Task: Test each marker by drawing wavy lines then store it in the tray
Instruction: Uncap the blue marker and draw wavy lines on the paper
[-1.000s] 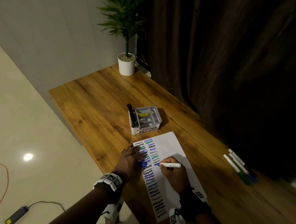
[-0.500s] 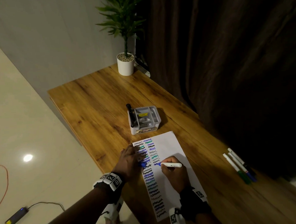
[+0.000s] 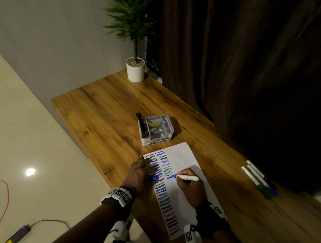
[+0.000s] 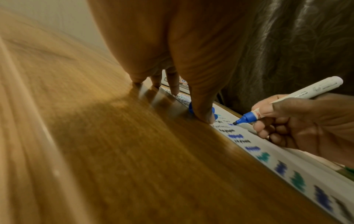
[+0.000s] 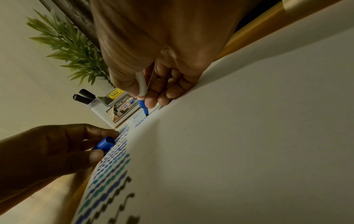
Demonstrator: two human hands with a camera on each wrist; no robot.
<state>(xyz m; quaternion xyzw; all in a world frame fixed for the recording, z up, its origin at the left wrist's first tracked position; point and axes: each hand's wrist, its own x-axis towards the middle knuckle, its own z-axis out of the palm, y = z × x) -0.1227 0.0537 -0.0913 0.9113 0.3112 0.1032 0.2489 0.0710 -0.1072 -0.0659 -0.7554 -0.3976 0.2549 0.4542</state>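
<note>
1. Nearest the viewer, the sheet of paper [image 3: 183,175] is seen lying flat on the wooden tabletop [image 3: 110,108], its left part filled with rows of black, blue and green wavy lines.
2. The right hand [image 3: 190,188] is rested on the paper, and the blue marker [image 3: 187,178] is grasped between its thumb and curled fingers [image 4: 262,131]; the blue tip is pressed to the sheet at the second column of lines.
3. The left hand [image 3: 139,174] is laid over the paper's left edge, and the blue cap [image 5: 104,144] is pinched between thumb and forefinger, while the other fingers are extended with their tips on the sheet.
4. Off to the right, well apart from the paper, three capped markers [image 3: 258,179] are found lying side by side near the tabletop's edge.
5. Just beyond the paper's far end, the grey tray [image 3: 156,129] is seen, with black markers [image 3: 142,124] stowed along its left compartment.
6. Farthest back, a potted plant [image 3: 135,67] is stood at the tabletop's far corner, beside a dark curtain [image 3: 236,64].
</note>
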